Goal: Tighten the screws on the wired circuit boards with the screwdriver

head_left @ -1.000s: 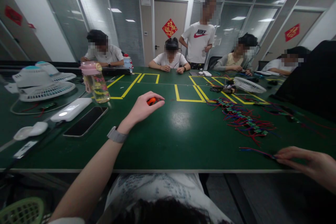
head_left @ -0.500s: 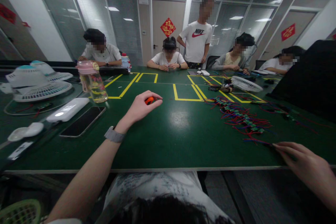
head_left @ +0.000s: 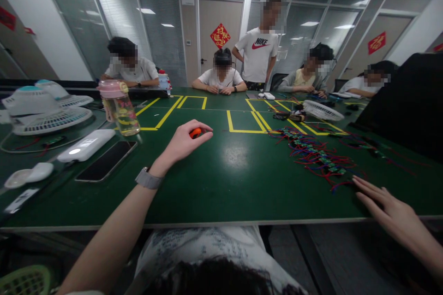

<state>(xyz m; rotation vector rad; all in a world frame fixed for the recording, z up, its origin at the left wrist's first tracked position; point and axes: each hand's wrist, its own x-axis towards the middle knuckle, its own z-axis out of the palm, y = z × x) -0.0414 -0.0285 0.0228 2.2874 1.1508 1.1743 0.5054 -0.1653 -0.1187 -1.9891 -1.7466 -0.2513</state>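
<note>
My left hand (head_left: 185, 142) is curled around a small orange-and-black object (head_left: 195, 133) above the middle of the green table. Most of that object is hidden by my fingers, so its kind cannot be made out. On the right, my right hand (head_left: 389, 206) is low over the table near the front edge, its fingers stretched out and apart. Its fingertips are beside the near end of a row of small green circuit boards (head_left: 323, 159) with red and blue wires. A loose red and blue wire end (head_left: 341, 185) lies close to those fingertips.
Left of me are a phone (head_left: 106, 160), a white box-shaped device (head_left: 86, 145), a pink-lidded bottle (head_left: 119, 108) and white fans (head_left: 48, 108). Yellow tape (head_left: 247, 131) marks the table. A dark panel (head_left: 404, 106) stands right. Several people sit or stand across the table.
My right hand has shifted forward and left, and its pinched fingers have spread, letting go of the wire end. My left hand keeps its hold on the orange-and-black object.
</note>
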